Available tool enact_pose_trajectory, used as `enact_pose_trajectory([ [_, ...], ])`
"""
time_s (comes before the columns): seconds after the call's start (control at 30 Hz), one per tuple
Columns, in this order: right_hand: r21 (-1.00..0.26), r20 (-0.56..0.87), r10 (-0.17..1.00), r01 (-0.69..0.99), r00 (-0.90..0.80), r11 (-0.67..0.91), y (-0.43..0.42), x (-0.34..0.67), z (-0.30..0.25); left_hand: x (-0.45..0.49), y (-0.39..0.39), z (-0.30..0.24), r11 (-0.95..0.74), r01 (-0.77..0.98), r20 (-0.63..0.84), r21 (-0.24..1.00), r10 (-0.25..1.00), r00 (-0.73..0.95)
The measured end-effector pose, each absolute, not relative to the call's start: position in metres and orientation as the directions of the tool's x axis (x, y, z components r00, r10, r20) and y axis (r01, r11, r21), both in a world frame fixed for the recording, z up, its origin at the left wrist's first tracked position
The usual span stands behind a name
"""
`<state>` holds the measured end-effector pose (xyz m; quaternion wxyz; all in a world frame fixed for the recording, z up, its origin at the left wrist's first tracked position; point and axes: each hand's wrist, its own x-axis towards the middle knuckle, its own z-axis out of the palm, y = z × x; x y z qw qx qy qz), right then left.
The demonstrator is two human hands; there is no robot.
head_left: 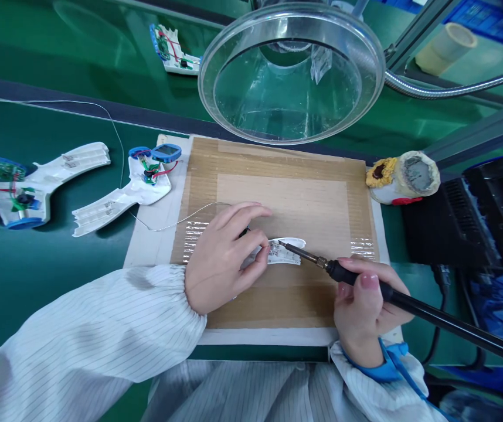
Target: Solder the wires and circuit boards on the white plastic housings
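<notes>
My left hand (227, 255) lies on the brown cardboard mat (313, 199), fingers curled and pinched on a small white plastic part (287, 251) and on the end of a thin solder wire (176, 223). My right hand (366, 305) is closed round the black handle of a soldering iron (410, 302). The iron's tip touches the white part just right of my left fingers.
A round magnifier lamp (291, 70) hangs over the mat's far edge. Several white plastic shells with circuit boards (128, 190) lie on the green belt to the left. A soldering iron stand with sponge (403, 176) sits right of the mat, beside a black box (449, 223).
</notes>
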<state>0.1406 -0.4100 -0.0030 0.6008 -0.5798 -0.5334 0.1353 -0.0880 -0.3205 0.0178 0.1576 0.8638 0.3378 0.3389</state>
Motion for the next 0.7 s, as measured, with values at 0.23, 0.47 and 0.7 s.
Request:
enact_pose_trajectory([
  [0.23, -0.835, 0.489, 0.778, 0.472, 0.395, 0.285, -0.409, 0.142, -0.005, -0.088, -0.322, 0.018, -0.741, 0.473, 0.502, 0.477, 0.671, 0.545],
  [0.47, -0.839, 0.420, 0.832, 0.504, 0.363, 0.204, -0.410, 0.139, -0.004, -0.094, -0.317, 0.021, -0.776, 0.497, 0.480, 0.388, 0.630, 0.610],
  [0.7, -0.641, 0.476, 0.879, 0.674, -0.026, 0.367, -0.390, 0.126, -0.014, -0.099, -0.321, 0.024, -0.778, 0.521, 0.487, 0.349, 0.626, 0.609],
])
